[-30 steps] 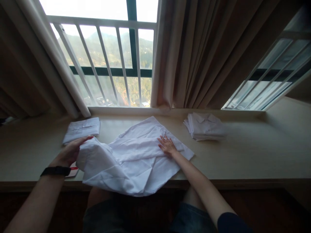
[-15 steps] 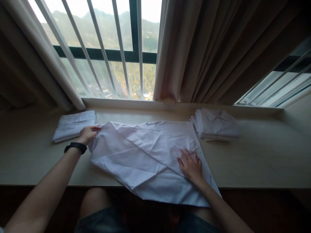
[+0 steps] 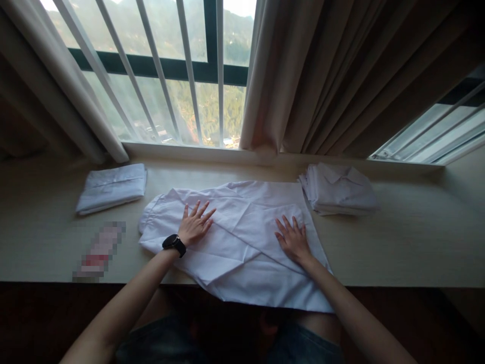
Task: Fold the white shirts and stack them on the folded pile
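1. the white garment (image 3: 242,237) lies spread across the middle of the table (image 3: 397,242), its near edge hanging over the table's near lip towards the person's lap.
2. the left hand (image 3: 195,225) lies flat on the garment's left part, grip open, fingers spread, holding nothing; a black watch (image 3: 174,244) sits on that wrist.
3. the right hand (image 3: 293,240) lies flat on the right part, grip open as well, palm down on the cloth.
4. to smooth it well, i judge both palms should press evenly and slide outwards from the middle, so the diagonal creases between the hands flatten rather than bunch.
5. the overhanging near edge could drag the cloth off the table; weight kept on the far part would hold it.
6. a folded white cloth (image 3: 111,188) lies far left, apart from the garment.
7. a stack of folded white cloths (image 3: 339,189) sits far right, just beside the garment's far right corner; a wide sweep there could nudge it.
8. a small blurred item (image 3: 99,251) lies near left on the table, clear of the cloth.
9. curtains (image 3: 341,76) hang behind, touching the sill.
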Action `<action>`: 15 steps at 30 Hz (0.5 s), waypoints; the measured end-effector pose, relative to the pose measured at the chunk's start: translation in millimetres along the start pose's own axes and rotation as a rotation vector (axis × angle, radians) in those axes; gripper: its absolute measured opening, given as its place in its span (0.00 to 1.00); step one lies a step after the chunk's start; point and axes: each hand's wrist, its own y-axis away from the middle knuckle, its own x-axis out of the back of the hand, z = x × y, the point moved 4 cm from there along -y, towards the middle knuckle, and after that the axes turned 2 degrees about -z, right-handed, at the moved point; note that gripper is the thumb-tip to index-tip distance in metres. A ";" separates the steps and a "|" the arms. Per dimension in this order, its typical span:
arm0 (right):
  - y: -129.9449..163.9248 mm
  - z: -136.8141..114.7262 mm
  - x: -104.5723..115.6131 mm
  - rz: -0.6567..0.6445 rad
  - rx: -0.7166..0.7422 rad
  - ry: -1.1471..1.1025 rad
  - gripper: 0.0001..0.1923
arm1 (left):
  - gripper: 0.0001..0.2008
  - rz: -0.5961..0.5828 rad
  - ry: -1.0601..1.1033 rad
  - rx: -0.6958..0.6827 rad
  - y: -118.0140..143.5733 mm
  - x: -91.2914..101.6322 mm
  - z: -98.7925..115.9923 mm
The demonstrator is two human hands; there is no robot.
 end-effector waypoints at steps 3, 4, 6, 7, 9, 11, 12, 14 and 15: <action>23.1 14.3 9.6 0.049 0.000 -0.061 0.28 | 0.26 -0.084 0.051 0.053 6.0 -20.2 10.1; 32.0 23.4 11.1 0.060 -0.015 -0.100 0.28 | 0.27 -0.096 0.065 0.066 6.6 -23.4 8.9; 48.5 46.5 12.1 0.075 -0.072 -0.192 0.28 | 0.27 -0.099 0.080 0.068 6.1 -24.1 6.2; 55.0 58.9 12.3 0.077 -0.108 -0.235 0.27 | 0.27 -0.093 0.082 0.064 5.7 -22.1 6.3; 62.4 82.2 12.6 0.050 -0.191 -0.301 0.27 | 0.26 -0.064 0.077 0.044 6.3 -14.9 12.6; 61.6 99.5 13.2 -0.050 -0.256 -0.370 0.23 | 0.26 -0.025 0.075 -0.006 10.9 -7.1 27.4; 58.8 105.5 14.4 -0.107 -0.278 -0.410 0.21 | 0.26 -0.013 0.078 -0.039 15.0 -4.4 36.8; 50.7 113.4 19.2 -0.183 -0.300 -0.499 0.16 | 0.26 -0.021 0.094 -0.097 25.5 -3.6 55.4; 46.3 115.8 22.7 -0.189 -0.301 -0.540 0.14 | 0.26 -0.038 0.105 -0.110 31.0 -5.3 62.7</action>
